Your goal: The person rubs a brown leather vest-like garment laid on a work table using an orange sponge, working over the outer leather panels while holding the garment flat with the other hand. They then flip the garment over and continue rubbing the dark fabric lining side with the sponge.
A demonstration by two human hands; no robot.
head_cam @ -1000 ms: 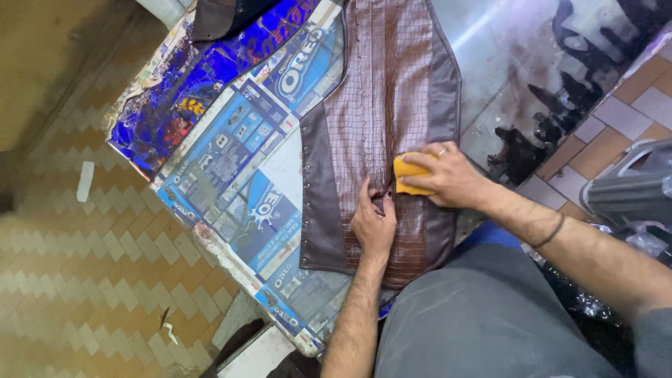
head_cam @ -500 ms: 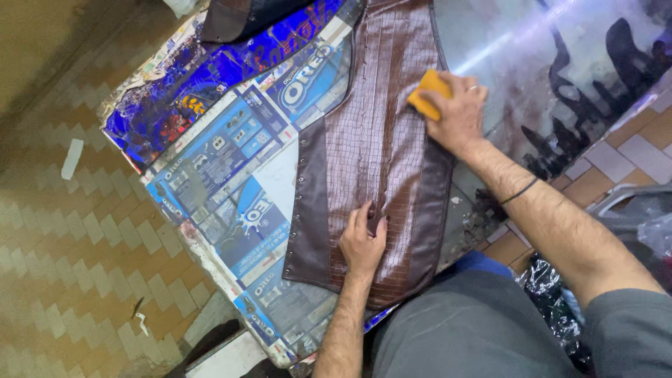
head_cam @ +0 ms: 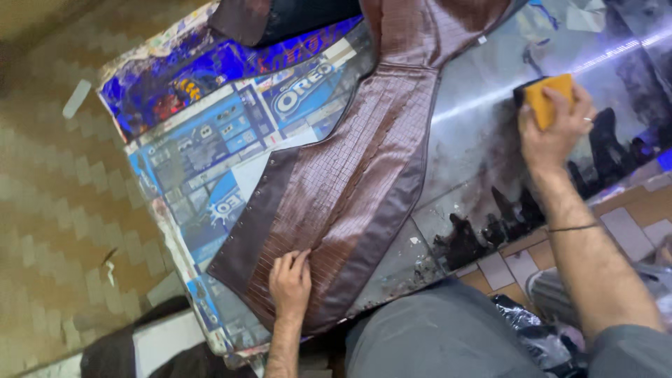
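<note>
A brown leather vest [head_cam: 364,161] with a crocodile-pattern panel lies flat on a work table [head_cam: 210,168] covered in blue printed packaging film. My left hand [head_cam: 290,283] presses palm-down on the vest's near hem, fingers together. My right hand [head_cam: 553,126] is off the vest, over the stained grey table surface at the right, and grips a yellow sponge [head_cam: 549,98] with a dark underside. A thin dark band circles my right wrist.
Dark stain marks [head_cam: 483,224] streak the grey surface near the table's right edge. Tiled floor [head_cam: 49,196] with a zigzag pattern lies at the left. My grey-trousered lap [head_cam: 448,336] is at the bottom, a black plastic bag [head_cam: 532,329] beside it.
My right hand carried the sponge from the vest's lower middle up and then off the vest to the right onto the grey surface. My left hand stayed on the hem.
</note>
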